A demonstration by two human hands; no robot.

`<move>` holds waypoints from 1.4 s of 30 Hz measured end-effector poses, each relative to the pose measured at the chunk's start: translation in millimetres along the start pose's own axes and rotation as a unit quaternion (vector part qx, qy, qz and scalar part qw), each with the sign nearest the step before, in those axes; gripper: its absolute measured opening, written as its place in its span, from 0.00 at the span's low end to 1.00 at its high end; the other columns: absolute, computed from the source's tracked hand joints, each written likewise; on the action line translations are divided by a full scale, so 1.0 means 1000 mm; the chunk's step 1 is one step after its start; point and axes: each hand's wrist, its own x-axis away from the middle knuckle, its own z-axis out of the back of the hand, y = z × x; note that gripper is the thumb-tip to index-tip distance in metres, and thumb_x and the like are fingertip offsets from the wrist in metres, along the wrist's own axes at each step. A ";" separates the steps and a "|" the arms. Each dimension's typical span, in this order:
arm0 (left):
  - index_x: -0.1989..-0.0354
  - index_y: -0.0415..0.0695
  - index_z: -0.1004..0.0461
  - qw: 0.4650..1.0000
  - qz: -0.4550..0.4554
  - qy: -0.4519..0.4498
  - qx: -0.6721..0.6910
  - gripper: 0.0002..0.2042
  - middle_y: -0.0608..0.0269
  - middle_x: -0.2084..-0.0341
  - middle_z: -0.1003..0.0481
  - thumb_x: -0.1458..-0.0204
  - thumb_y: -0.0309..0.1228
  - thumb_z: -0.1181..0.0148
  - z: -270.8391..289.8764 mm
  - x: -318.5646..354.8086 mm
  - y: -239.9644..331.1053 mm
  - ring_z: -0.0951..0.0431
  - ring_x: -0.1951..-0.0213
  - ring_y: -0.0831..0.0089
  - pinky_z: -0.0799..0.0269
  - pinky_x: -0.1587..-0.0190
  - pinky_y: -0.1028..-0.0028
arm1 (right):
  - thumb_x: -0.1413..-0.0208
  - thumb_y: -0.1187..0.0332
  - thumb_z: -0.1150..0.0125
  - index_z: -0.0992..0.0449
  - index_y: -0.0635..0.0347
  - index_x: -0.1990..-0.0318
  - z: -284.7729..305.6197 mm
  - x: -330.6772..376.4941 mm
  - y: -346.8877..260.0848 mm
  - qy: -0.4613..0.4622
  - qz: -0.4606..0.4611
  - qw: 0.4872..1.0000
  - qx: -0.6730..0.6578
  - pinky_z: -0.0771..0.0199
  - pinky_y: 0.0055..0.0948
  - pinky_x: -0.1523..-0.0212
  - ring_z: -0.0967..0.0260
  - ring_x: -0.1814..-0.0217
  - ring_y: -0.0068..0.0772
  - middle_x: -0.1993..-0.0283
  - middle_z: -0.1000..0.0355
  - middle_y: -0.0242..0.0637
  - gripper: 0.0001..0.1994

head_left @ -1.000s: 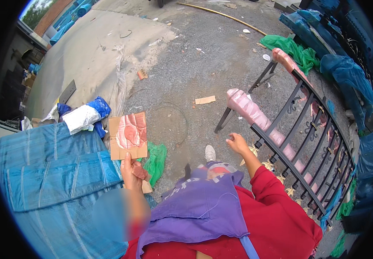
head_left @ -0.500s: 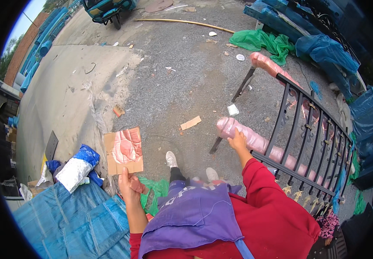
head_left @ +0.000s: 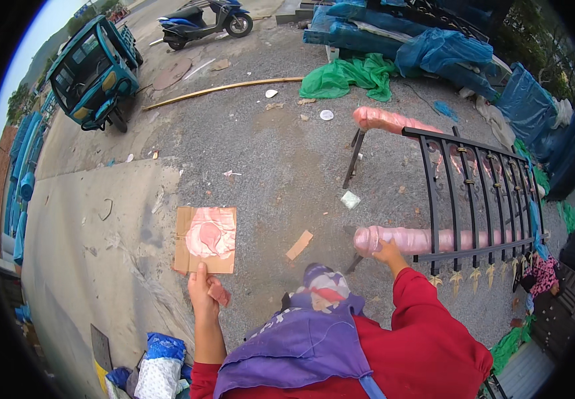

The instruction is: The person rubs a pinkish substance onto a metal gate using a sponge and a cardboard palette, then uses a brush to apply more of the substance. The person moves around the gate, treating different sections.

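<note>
My left hand pinches the lower edge of a flat cardboard piece, holding it out in front of me. Pink paste is smeared thickly over the cardboard's middle. A small reddish-brown scrap sticks out from the same hand. On the right, my right hand is at the near pink-wrapped bar, with its fingers bent together; anything between them is too small to make out. A black metal railing panel with gold-coloured fittings and spear tips lies across this bar and a far pink-wrapped bar.
Metal legs hold up the bars. Litter and a cardboard strip lie on the ground. Beyond are green sheeting, blue-wrapped stacks, a scooter and a teal three-wheeler. A person in patterned pink is far right.
My view has turned and lifted, bringing the scooter and three-wheeler into sight. My left hand still holds the cardboard. My right hand remains at the near wrapped bar.
</note>
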 end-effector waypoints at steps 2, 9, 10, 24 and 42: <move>0.65 0.40 0.34 1.000 0.005 -0.027 0.008 0.11 0.65 0.84 0.31 0.42 0.36 0.47 -0.024 -0.037 0.010 0.34 0.89 0.81 0.40 0.89 0.80 | 0.56 0.46 0.39 0.40 0.48 0.37 -0.011 -0.022 0.013 -0.022 -0.008 1.000 0.017 0.49 0.39 0.34 0.54 0.32 0.59 0.34 0.51 0.58 0.37; 0.65 0.40 0.34 0.994 0.020 -0.102 0.020 0.10 0.64 0.81 0.29 0.42 0.35 0.48 -0.113 -0.159 0.038 0.33 0.88 0.80 0.38 0.89 0.79 | 0.54 0.42 0.43 0.22 0.58 0.55 0.011 -0.065 0.011 -0.165 0.047 0.982 0.082 0.36 0.37 0.43 0.32 0.46 0.44 0.49 0.29 0.47 0.29; 0.65 0.40 0.35 0.995 0.013 -0.100 0.017 0.10 0.64 0.81 0.29 0.42 0.35 0.48 -0.124 -0.184 0.043 0.33 0.88 0.80 0.39 0.89 0.79 | 0.53 0.43 0.45 0.22 0.58 0.57 0.002 -0.079 0.014 -0.179 0.052 0.976 0.110 0.35 0.38 0.44 0.31 0.47 0.45 0.50 0.28 0.47 0.28; 0.65 0.41 0.37 0.980 0.046 -0.191 -0.028 0.12 0.65 0.86 0.33 0.41 0.38 0.49 -0.318 -0.422 0.107 0.39 0.91 0.80 0.45 0.93 0.77 | 0.50 0.50 0.41 0.28 0.64 0.53 0.182 -0.316 -0.200 0.151 -0.003 0.904 -0.399 0.26 0.36 0.62 0.25 0.61 0.42 0.61 0.25 0.46 0.26; 0.67 0.40 0.33 0.913 0.078 -0.371 -0.149 0.10 0.68 0.84 0.34 0.42 0.36 0.48 -0.687 -0.727 0.143 0.39 0.89 0.82 0.46 0.89 0.78 | 0.54 0.44 0.35 0.32 0.63 0.55 0.272 -0.449 -0.250 0.187 -0.341 0.570 -0.724 0.26 0.39 0.75 0.30 0.71 0.41 0.65 0.32 0.44 0.31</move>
